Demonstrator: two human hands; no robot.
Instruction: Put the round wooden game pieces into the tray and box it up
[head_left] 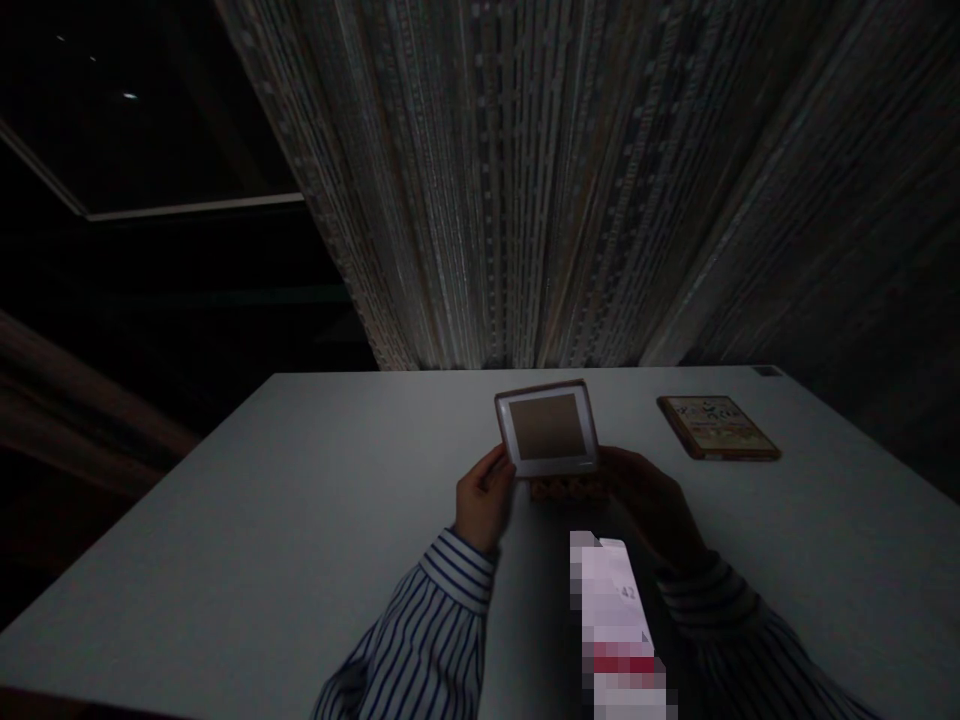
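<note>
A small rectangular frame [547, 426] with a pale border and a plain brown middle is held up, tilted, over the table. My left hand [481, 500] is closed on its lower left corner, the thumb along the edge. My right hand [651, 500] lies in shadow at its lower right side, fingers closed at the edge. Just below the frame, between my hands, shows a row of small brown rounded pieces [568, 489], too dark to name. Nearer to me, a lit phone [619, 600] has its screen partly pixelated.
The white table [300, 520] stretches out around my hands in dim light. A flat box or book [720, 428] with a printed cover lies at the right. A small dark patch [766, 371] marks the far right corner. Striped curtains [510, 180] hang behind the table.
</note>
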